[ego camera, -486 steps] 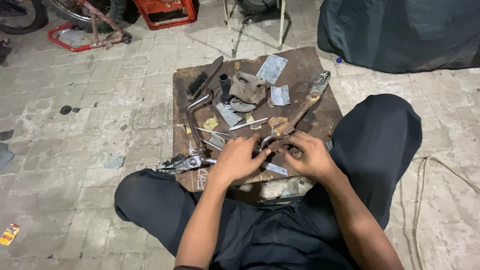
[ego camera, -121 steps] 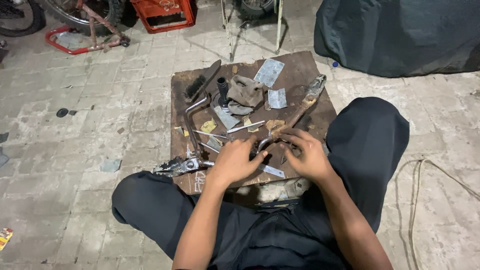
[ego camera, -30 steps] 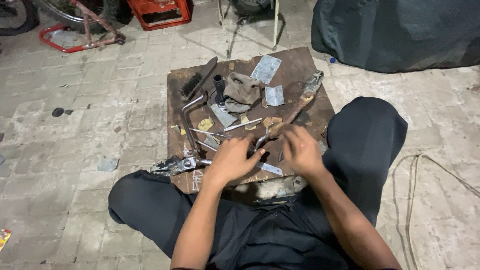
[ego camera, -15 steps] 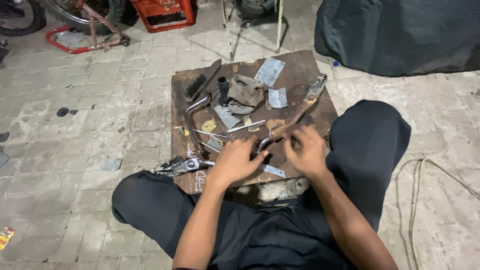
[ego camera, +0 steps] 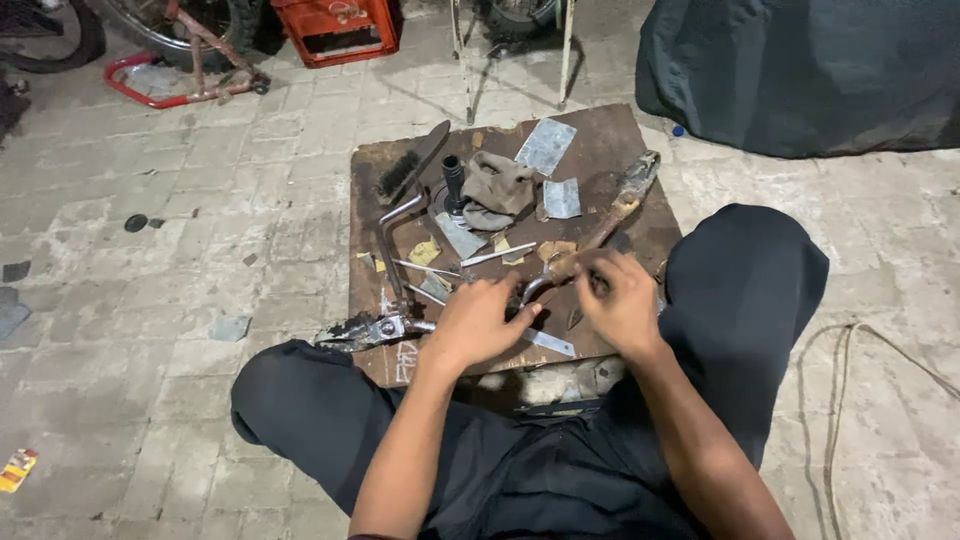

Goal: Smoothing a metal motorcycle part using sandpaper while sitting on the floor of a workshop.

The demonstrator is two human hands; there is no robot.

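Both hands meet at the near edge of a low brown wooden board [ego camera: 600,150] set on a paved floor [ego camera: 200,250], between the knees of a person seated in dark clothing. Left hand [ego camera: 478,322]: palm down, fingers curled over the lower end of a curved metal part [ego camera: 533,288]; whether the grip is tight cannot be told. Right hand [ego camera: 620,300]: fingers bunched and bent inward toward the same part, seemingly pinching something small that the hand itself hides. Curved metal part: lies between the two hands, just above the board's near edge, close to the foot of a long rusty tool [ego camera: 610,215] that runs diagonally up toward the board's far right corner. Further items on the board: a black brush [ego camera: 410,165] at the far left corner; a bent steel lever [ego camera: 392,235] running down the left side; a crumpled grey-brown rag [ego camera: 495,188] near the middle, with a small black cylinder [ego camera: 453,180] just beside it; two pale sheet pieces [ego camera: 546,146] toward the far edge; a thin metal rod [ego camera: 498,256] and scattered yellowish scraps [ego camera: 424,252] near the centre; a greasy bracket assembly [ego camera: 365,328] overhanging the left near corner. Beyond the board: a red crate [ego camera: 340,28], a red tubular stand [ego camera: 180,90], and a dark tarpaulin-covered bulk [ego camera: 800,70] at the upper right. A cord [ego camera: 850,400] trails on the floor at the right.
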